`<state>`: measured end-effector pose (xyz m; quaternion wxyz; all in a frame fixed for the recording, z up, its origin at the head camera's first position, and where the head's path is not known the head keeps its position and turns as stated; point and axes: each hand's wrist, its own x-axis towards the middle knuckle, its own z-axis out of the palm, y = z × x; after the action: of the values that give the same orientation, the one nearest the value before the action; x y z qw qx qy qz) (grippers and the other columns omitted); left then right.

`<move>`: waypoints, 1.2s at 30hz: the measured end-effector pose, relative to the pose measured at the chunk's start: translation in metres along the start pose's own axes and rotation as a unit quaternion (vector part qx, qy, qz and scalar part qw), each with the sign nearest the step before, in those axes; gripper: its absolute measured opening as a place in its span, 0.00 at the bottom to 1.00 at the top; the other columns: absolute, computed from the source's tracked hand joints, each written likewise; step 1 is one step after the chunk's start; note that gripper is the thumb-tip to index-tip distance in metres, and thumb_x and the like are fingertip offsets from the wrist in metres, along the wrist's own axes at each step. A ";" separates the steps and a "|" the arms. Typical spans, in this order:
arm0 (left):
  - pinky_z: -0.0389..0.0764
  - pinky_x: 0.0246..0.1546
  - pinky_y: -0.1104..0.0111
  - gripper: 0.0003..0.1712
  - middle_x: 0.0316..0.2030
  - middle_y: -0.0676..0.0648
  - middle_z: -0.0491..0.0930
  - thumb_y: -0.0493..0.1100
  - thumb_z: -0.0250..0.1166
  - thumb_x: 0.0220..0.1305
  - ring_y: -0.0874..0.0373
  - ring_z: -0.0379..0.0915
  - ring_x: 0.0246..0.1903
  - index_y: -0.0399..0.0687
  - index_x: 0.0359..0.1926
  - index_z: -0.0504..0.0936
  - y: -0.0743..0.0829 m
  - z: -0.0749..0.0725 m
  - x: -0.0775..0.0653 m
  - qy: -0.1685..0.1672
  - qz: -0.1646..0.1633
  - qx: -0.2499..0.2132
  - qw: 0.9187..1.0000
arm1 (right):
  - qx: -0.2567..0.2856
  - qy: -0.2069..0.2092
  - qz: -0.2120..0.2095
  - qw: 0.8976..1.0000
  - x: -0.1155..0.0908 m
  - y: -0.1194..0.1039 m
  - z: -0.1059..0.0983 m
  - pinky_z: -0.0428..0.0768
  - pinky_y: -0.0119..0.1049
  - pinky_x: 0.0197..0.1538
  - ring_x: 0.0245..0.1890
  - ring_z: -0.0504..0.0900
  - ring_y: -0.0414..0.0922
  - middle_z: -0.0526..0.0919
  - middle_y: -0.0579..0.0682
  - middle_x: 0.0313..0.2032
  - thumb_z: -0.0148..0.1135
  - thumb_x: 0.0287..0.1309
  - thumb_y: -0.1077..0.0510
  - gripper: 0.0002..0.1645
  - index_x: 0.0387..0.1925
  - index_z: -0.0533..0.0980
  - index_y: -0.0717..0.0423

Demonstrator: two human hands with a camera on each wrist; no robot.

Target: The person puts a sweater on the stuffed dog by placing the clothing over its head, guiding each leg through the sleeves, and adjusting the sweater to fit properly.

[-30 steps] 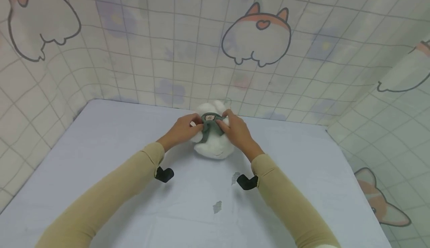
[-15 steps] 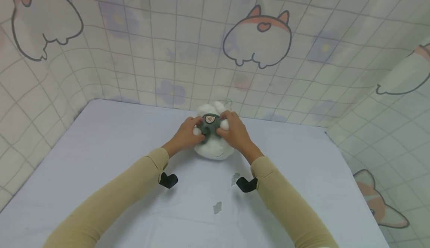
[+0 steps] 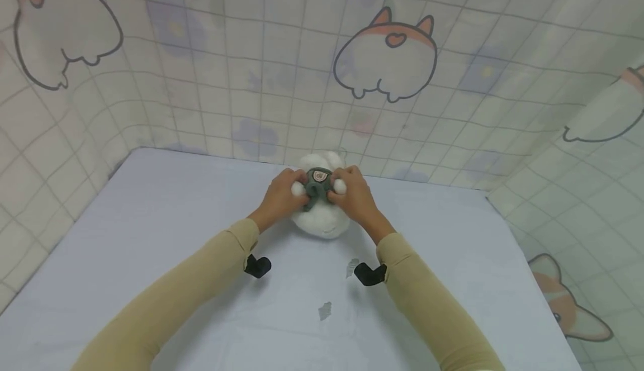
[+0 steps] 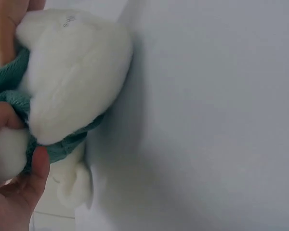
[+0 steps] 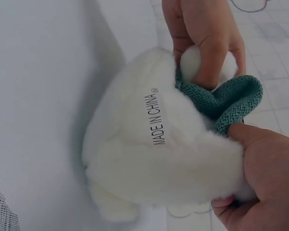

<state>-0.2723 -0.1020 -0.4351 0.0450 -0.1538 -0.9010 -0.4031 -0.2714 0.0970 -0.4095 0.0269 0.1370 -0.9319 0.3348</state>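
Note:
A white plush toy [image 3: 322, 221] sits near the back of the table, dressed in a green knit garment [image 3: 317, 190] with a round patch [image 3: 319, 176]. My left hand [image 3: 283, 195] grips its left side, fingers and thumb around a white limb and the garment's edge. On the opposite side my right hand [image 3: 356, 196] pinches the knit, a rounded limb poking out between thumb and fingers. In the right wrist view, the lower body [image 5: 135, 139] bears the print "MADE IN CHINA", and the knit [image 5: 236, 98] bunches into a loop between both hands.
The white table [image 3: 201, 315] carries two small grey-green patches [image 3: 325, 310], nearer the front. A tiled-pattern curtain [image 3: 261, 69] with cartoon corgis rises directly behind the toy and along both sides. Black wrist mounts [image 3: 369, 275] hang below the sleeves.
My left hand has shifted slightly right and closer in. The green garment, earlier spread with a flap hanging lower left, is now bunched between the hands. My right hand has barely moved.

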 end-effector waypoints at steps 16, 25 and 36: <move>0.77 0.55 0.51 0.10 0.48 0.45 0.74 0.42 0.70 0.52 0.46 0.72 0.54 0.51 0.37 0.81 -0.005 -0.006 0.007 -0.047 0.006 -0.054 0.997 | 0.037 -0.015 0.014 0.999 0.003 0.022 -0.009 0.75 0.43 0.47 0.45 0.72 0.50 0.72 0.53 0.43 0.60 0.52 0.61 0.07 0.34 0.71 0.52; 0.80 0.47 0.54 0.16 0.43 0.44 0.73 0.37 0.71 0.45 0.47 0.72 0.46 0.49 0.35 0.74 -0.005 -0.007 0.008 -0.040 0.014 0.011 0.999 | 0.028 -0.013 0.018 0.999 0.004 0.018 -0.005 0.78 0.44 0.45 0.44 0.73 0.51 0.72 0.55 0.43 0.63 0.54 0.60 0.09 0.34 0.71 0.53; 0.78 0.47 0.55 0.10 0.39 0.47 0.77 0.36 0.65 0.52 0.51 0.73 0.42 0.49 0.37 0.78 0.001 -0.008 0.007 -0.036 0.032 0.039 0.998 | -0.025 -0.020 0.004 0.999 0.003 0.015 -0.006 0.77 0.43 0.44 0.42 0.73 0.50 0.71 0.52 0.42 0.65 0.50 0.60 0.13 0.32 0.68 0.51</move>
<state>-0.2787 -0.1054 -0.4278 0.0313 -0.1952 -0.9117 -0.3602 -0.2786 0.1113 -0.4140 0.0102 0.1393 -0.9410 0.3083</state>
